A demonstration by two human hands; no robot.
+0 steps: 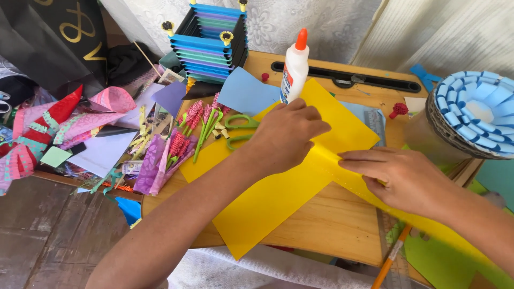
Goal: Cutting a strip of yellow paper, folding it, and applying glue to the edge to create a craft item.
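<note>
Head view: left hand [286,136] lies flat, fingers together, pinning the large yellow paper sheet [278,198] to the wooden surface [332,225]. Right hand [399,176] presses its folded edge, fingers extended, likely creasing. White glue bottle [295,67] and green scissors [241,128] sit just behind.

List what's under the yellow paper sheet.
Under the yellow paper sheet: wooden table, part of the green-handled scissors, blue paper. The scissor blades are covered. Both hands press on top.
</note>
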